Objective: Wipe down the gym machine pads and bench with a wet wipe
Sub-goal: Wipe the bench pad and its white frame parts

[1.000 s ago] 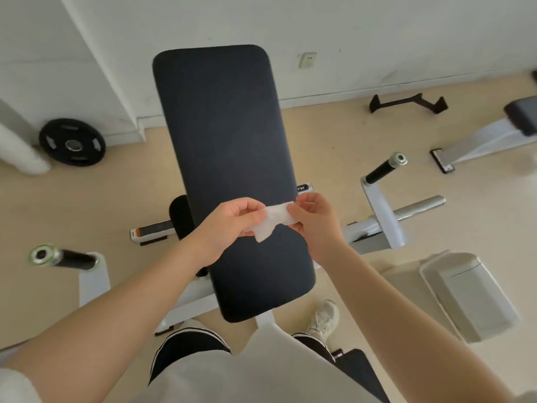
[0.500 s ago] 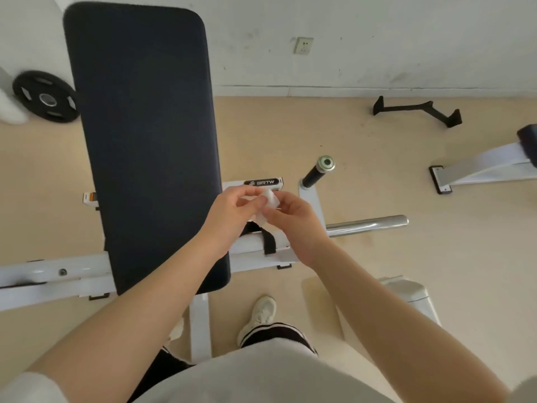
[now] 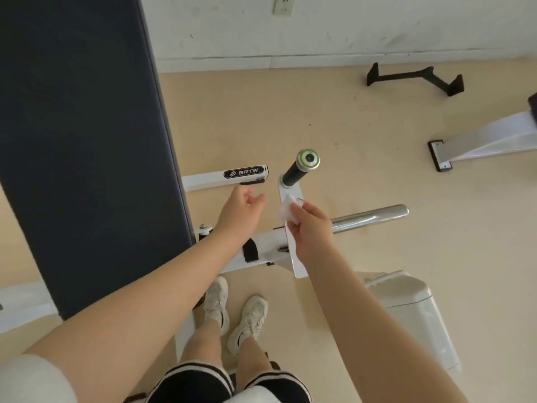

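The right hand [image 3: 312,228] is pinching one crumpled wet wipe [image 3: 286,210] just below the single black handle grip [image 3: 294,172]. The left hand [image 3: 241,212] is hanging relaxed, gripping nothing. One dark bench pad [image 3: 87,135] is running lengthwise away from the person.

Head-worn camera looks steeply down, close above the hands.

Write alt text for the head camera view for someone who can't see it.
A person's right hand pinches a white wet wipe near a black machine handle; the left hand hangs loosely curled, empty. A long dark bench pad fills the left.
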{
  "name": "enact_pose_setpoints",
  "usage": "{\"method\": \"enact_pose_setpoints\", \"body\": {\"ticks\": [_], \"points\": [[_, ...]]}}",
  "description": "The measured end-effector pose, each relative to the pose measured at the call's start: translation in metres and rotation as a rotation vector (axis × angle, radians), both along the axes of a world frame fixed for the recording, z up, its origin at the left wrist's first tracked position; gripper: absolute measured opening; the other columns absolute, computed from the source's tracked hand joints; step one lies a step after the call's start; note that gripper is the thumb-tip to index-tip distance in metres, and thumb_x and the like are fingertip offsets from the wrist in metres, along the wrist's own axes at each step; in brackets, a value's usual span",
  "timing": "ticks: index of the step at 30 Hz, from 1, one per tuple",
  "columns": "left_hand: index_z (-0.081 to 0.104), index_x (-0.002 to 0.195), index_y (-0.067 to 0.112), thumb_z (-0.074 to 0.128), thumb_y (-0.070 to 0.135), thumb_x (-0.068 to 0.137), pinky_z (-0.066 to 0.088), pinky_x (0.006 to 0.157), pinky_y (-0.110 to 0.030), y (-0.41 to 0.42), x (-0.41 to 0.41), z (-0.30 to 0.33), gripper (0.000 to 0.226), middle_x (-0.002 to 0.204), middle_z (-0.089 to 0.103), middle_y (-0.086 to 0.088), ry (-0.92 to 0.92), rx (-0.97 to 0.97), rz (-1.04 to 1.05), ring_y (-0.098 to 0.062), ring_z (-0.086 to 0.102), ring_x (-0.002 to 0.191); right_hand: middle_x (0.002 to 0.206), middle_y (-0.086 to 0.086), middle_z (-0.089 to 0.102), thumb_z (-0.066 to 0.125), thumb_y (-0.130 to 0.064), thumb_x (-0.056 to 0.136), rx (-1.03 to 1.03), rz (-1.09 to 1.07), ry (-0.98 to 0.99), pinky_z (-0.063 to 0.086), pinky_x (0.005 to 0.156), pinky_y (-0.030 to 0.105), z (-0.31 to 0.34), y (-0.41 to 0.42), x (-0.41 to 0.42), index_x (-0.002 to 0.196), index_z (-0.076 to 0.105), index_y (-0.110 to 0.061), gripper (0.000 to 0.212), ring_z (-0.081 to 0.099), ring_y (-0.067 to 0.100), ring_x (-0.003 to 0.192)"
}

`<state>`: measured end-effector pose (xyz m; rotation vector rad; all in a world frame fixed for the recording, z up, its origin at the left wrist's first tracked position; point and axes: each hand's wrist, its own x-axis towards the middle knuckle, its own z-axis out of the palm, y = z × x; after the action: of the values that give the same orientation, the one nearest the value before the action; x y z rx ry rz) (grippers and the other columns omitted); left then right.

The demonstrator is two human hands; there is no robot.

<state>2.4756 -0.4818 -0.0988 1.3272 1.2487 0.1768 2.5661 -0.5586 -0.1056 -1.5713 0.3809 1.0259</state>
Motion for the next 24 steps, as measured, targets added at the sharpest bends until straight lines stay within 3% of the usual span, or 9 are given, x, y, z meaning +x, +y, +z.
{"method": "enact_pose_setpoints", "body": {"ticks": [4, 7, 9, 10, 12, 15, 20, 24], "points": [[0.046, 0.128, 0.014, 0.044, 0.038, 0.094, 0.042, 0.098, -0.037, 0.03, 0.043, -0.01, 0.042, 0.092, 0.055, 0.005, -0.077, -0.103, -0.033, -0.019, 0.056, 0.099, 0.089, 0.002, 0.061, 0.062, -0.01, 0.087, -0.164, -0.137, -0.075, 0.049, 0.065, 0.017, -0.03, 0.015, 0.035, 0.098, 0.062, -0.009, 0.011, 0.059, 0.012, 0.073], [0.043, 0.133, 0.02, 0.047, 0.052, 0.087, 0.036, 0.106, -0.04, 0.044, 0.065, -0.016, 0.056, 0.122, 0.055, 0.001, -0.111, -0.145, -0.089, -0.019, 0.05, 0.118, 0.077, -0.003, 0.057, 0.059, -0.015, 0.088, -0.244, -0.172, -0.153, 0.047, 0.06, 0.019, -0.054, 0.031, 0.053, 0.099, 0.062, -0.011, 0.012, 0.056, 0.011, 0.068], [0.053, 0.12, 0.025, 0.047, 0.049, 0.09, 0.036, 0.103, -0.032, 0.047, 0.073, -0.02, 0.039, 0.117, 0.057, 0.01, -0.148, -0.162, -0.184, -0.011, 0.051, 0.112, 0.074, -0.003, 0.057, 0.058, -0.014, 0.088, -0.26, -0.164, -0.178, 0.048, 0.065, 0.023, -0.065, 0.044, 0.061, 0.094, 0.063, -0.012, 0.008, 0.056, 0.015, 0.072], [0.058, 0.103, 0.028, 0.047, 0.045, 0.092, 0.038, 0.096, -0.027, 0.048, 0.077, -0.02, 0.023, 0.101, 0.06, 0.016, -0.158, -0.164, -0.226, -0.004, 0.053, 0.099, 0.073, -0.002, 0.058, 0.057, -0.012, 0.088, -0.243, -0.145, -0.166, 0.049, 0.068, 0.024, -0.069, 0.049, 0.063, 0.091, 0.063, -0.012, 0.007, 0.056, 0.016, 0.072], [0.063, 0.081, 0.03, 0.052, 0.036, 0.092, 0.043, 0.084, -0.023, 0.048, 0.08, -0.021, 0.017, 0.077, 0.061, 0.017, -0.161, -0.136, -0.265, 0.0, 0.056, 0.08, 0.072, 0.001, 0.061, 0.055, -0.006, 0.089, -0.161, -0.135, -0.088, 0.05, 0.068, 0.022, -0.068, 0.056, 0.065, 0.082, 0.063, -0.011, 0.011, 0.059, 0.016, 0.071], [0.071, 0.068, 0.035, 0.061, 0.038, 0.086, 0.045, 0.098, -0.033, 0.051, 0.081, -0.022, 0.02, 0.084, 0.066, 0.005, -0.132, -0.127, -0.283, -0.011, 0.059, 0.089, 0.076, 0.004, 0.063, 0.055, -0.002, 0.089, -0.024, -0.104, -0.079, 0.052, 0.073, 0.021, -0.049, 0.051, 0.07, 0.08, 0.064, -0.011, 0.016, 0.059, 0.016, 0.073], [0.07, 0.08, 0.034, 0.06, 0.038, 0.085, 0.035, 0.108, -0.033, 0.058, 0.083, -0.018, 0.011, 0.088, 0.07, 0.017, -0.063, -0.162, -0.291, -0.001, 0.059, 0.1, 0.077, 0.0, 0.067, 0.05, 0.0, 0.091, 0.325, -0.029, -0.06, 0.051, 0.073, 0.021, -0.017, 0.024, 0.084, 0.082, 0.065, -0.011, 0.021, 0.061, 0.011, 0.072], [0.074, 0.085, 0.037, 0.066, 0.047, 0.071, 0.037, 0.107, -0.034, 0.053, 0.083, -0.016, 0.018, 0.107, 0.07, 0.008, -0.06, -0.213, -0.221, -0.005, 0.057, 0.108, 0.078, 0.001, 0.064, 0.053, 0.0, 0.088, 0.026, 0.239, -0.2, 0.048, 0.073, 0.025, -0.047, 0.028, 0.117, 0.083, 0.066, -0.013, 0.018, 0.057, 0.016, 0.077]]}}
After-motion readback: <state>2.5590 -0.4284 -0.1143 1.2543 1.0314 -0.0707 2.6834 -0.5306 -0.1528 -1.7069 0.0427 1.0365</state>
